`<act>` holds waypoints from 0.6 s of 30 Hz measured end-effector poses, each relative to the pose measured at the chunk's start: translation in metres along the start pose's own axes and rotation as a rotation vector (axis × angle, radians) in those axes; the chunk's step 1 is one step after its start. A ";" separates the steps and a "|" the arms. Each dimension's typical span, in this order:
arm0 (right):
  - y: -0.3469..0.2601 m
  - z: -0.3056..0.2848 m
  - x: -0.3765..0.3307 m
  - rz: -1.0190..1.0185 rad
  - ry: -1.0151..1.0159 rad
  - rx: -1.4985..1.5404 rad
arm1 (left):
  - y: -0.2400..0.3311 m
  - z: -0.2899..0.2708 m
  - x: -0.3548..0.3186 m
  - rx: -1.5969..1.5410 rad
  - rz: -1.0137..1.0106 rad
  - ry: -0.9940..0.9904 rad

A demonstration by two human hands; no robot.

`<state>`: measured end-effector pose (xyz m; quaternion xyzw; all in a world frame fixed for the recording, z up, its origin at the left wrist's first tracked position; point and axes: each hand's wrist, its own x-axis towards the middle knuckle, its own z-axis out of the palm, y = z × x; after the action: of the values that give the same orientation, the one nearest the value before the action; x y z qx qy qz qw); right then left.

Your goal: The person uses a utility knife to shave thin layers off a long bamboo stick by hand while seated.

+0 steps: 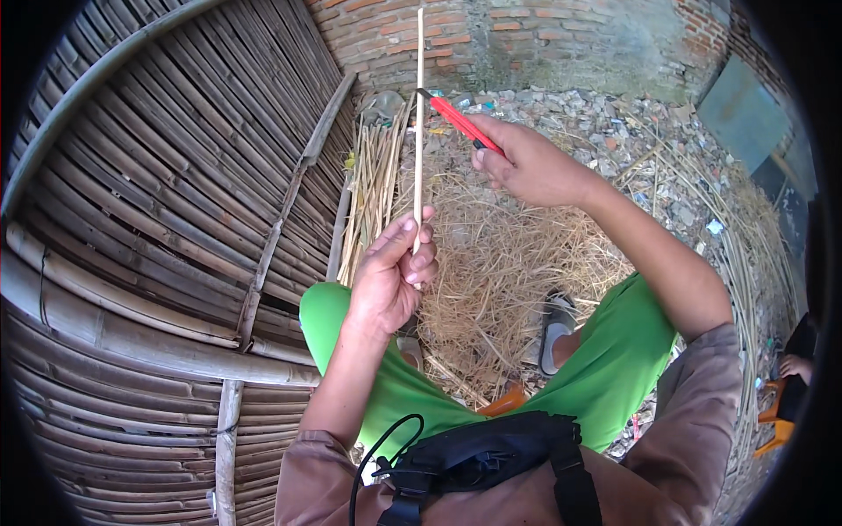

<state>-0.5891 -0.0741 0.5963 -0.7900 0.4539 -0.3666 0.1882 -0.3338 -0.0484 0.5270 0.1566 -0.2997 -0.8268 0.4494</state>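
My left hand point(399, 263) is closed around the lower part of a thin, pale bamboo stick point(419, 167), which stands nearly upright before me. In my right hand point(531, 162) is a red utility knife point(460, 121), gripped by its handle. Its dark blade reaches the stick's right side in the upper half and seems to touch it. Just left of the stick, a bundle of similar split bamboo strips point(375, 180) leans beside the slatted bamboo structure.
A bamboo slat wall point(175, 175) rises close on my left. Dry shavings point(500, 254) cover the ground around my sandals point(556, 333). Rubble point(605, 131) lies before a brick wall point(561, 44). Long strips point(732, 237) lie on the right, near another person's hand point(796, 368) and an orange stool point(772, 421).
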 end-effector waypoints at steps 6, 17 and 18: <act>0.018 0.005 0.004 0.094 -0.110 0.009 | -0.008 -0.017 0.008 0.113 0.043 0.127; 0.070 0.065 -0.040 -0.031 -0.122 -0.061 | -0.048 -0.037 0.006 -0.004 -0.014 0.193; 0.072 0.066 -0.038 -0.024 -0.125 -0.058 | -0.050 -0.037 0.005 -0.024 -0.033 0.204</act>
<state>-0.5939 -0.0810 0.4920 -0.8218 0.4424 -0.3055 0.1887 -0.3495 -0.0447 0.4667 0.2394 -0.2400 -0.8174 0.4657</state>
